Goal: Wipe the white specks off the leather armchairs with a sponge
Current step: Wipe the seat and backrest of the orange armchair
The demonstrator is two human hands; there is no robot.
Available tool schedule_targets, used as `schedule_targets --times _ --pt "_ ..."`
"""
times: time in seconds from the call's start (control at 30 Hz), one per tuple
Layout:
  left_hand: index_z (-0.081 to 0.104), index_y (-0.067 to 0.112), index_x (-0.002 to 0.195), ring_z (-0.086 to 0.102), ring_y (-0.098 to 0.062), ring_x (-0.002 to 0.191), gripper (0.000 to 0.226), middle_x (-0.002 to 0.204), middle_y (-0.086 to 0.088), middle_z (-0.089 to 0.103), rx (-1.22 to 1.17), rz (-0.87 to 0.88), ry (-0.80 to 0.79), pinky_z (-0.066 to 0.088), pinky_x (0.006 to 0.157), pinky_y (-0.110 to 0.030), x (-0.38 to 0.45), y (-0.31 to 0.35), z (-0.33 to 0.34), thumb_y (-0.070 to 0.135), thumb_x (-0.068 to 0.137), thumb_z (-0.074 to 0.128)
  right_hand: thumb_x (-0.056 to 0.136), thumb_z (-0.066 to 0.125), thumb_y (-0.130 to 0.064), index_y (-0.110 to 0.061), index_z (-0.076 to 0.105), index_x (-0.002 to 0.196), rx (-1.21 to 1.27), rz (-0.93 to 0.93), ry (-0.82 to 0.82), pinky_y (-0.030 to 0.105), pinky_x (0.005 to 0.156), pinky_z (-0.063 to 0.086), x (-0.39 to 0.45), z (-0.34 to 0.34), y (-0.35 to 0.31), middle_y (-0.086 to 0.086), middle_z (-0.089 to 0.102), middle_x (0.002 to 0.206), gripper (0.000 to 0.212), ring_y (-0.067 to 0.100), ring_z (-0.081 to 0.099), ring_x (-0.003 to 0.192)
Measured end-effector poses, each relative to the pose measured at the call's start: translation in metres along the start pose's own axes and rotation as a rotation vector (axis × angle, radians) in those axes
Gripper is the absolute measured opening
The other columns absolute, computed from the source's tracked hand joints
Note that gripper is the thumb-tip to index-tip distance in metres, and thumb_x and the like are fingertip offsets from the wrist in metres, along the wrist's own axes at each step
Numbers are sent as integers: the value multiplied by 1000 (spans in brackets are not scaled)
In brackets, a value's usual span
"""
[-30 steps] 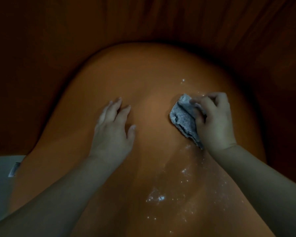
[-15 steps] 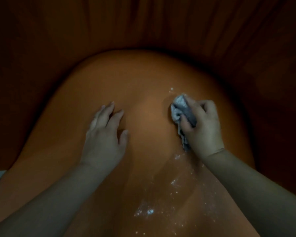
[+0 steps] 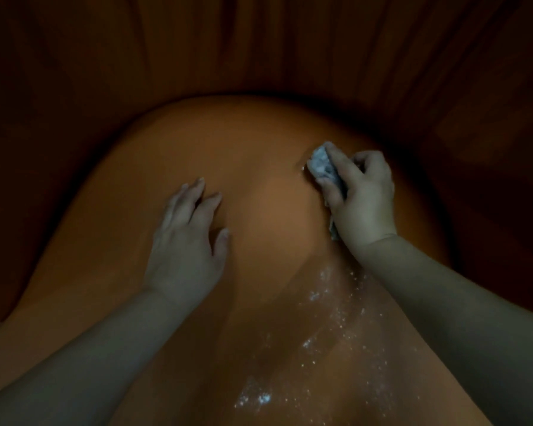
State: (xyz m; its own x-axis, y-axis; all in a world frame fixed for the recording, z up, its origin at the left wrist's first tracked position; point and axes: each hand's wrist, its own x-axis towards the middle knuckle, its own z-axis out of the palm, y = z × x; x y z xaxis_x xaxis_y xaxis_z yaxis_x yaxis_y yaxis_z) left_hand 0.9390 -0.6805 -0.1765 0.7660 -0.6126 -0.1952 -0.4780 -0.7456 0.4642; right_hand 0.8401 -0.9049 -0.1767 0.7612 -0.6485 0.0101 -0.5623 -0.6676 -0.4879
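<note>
We pinch sponge [image 3: 322, 166] in right hand [image 3: 363, 204] fingers to scrub; left hand [image 3: 186, 241] fingers spread, bracing armchair [image 3: 259, 133]; white specks [image 3: 330, 305] remain behind fingers.

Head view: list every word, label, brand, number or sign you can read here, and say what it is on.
None: no text can be read in this frame.
The orange leather armchair, the sponge gripped by the right hand and the flat left hand carry no visible print.
The white specks are scattered marks, not writing.
</note>
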Motion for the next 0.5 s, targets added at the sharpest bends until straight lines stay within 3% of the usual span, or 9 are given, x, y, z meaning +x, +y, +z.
schedule_targets --times 0.17,0.33,0.5 --pt "44 18 141 17 -21 145 53 155 -1 28 -6 -17 4 18 118 -45 4 3 2 29 90 56 88 65 -11 -18 56 134 -63 -171 -38 49 87 42 -26 -7 9 20 50 110 48 36 48 100" --pt "40 20 143 14 -20 145 57 156 0 25 15 -17 5 15 117 -42 5 6 5 30 90 57 93 57 -20 -20 40 145 -15 78 41 47 101 38 19 7 3 15 43 124 55 30 44 115" --pt "40 19 144 15 -21 145 58 156 -2 25 24 -14 4 15 118 -43 8 7 5 30 89 57 86 65 -13 -21 51 138 1 -239 -109 46 84 43 -17 14 -22 16 50 108 55 32 49 100"
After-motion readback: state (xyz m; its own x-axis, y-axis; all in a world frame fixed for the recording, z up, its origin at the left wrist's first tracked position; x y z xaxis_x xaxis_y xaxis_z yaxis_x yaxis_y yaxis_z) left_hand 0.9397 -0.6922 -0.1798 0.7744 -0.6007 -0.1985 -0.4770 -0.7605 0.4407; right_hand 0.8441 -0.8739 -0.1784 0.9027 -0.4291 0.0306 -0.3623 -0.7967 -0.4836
